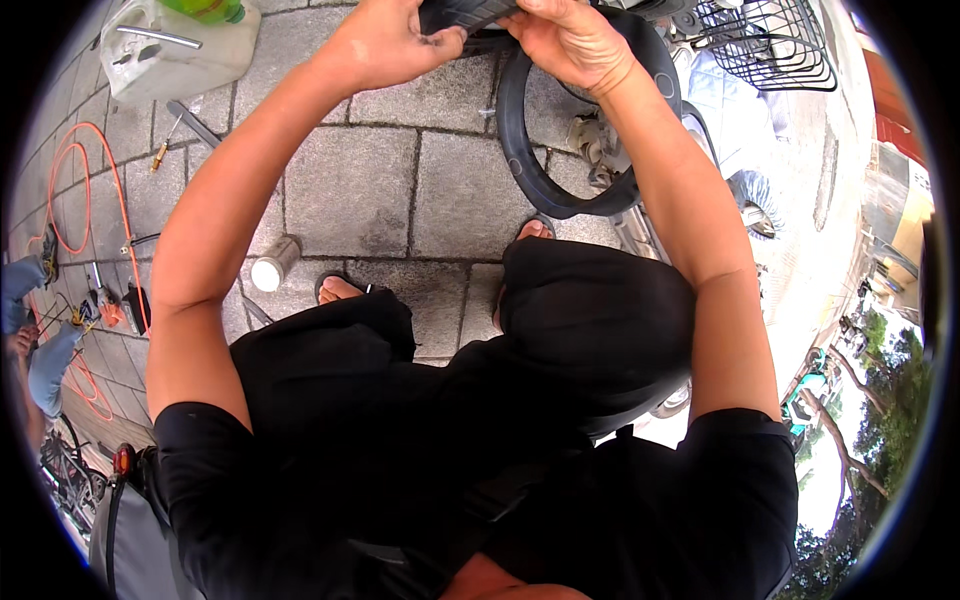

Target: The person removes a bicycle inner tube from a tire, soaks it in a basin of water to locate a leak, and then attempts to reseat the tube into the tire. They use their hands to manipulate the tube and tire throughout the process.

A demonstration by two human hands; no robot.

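Note:
Both my arms reach up to the top edge of the view, where a black rubber tyre (462, 16) is partly cut off. My left hand (390, 48) grips its left part, fingertips partly hidden. My right hand (572, 42) is closed on its right part, thumb on top. A black inner tube (515, 135) forms a large loop below and behind my right hand, beside some grimy metal parts (600, 150). My knees in black trousers and my sandalled feet are below, on grey paving (350, 190).
A plastic jug (175, 65), pry bar (195, 125), canister (275, 262) and orange hose (85, 190) lie leftward. Another person's jeans-clad leg (45, 375) is at far left, near bicycles (70, 465). A wire basket (760, 45) and a wheel (755, 205) are at right, trees beyond.

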